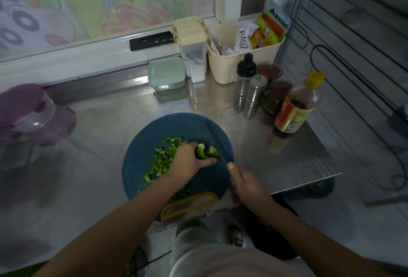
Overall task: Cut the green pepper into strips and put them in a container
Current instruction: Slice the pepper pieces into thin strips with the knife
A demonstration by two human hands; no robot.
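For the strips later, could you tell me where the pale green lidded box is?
Head view: the pale green lidded box stands by the steel backsplash, left of the cream-lidded clear canister.

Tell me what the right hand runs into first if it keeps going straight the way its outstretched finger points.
Probably the green pepper piece that the left hand holds on the cutting board: the right hand points forward and slightly left at it. Depth is unclear.

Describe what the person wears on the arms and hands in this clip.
The left hand and right hand are ungloved, with no ring, watch or bracelet that I can make out. Both forearms are bare, with no sleeves in frame. Pale clothing shows at the bottom edge.
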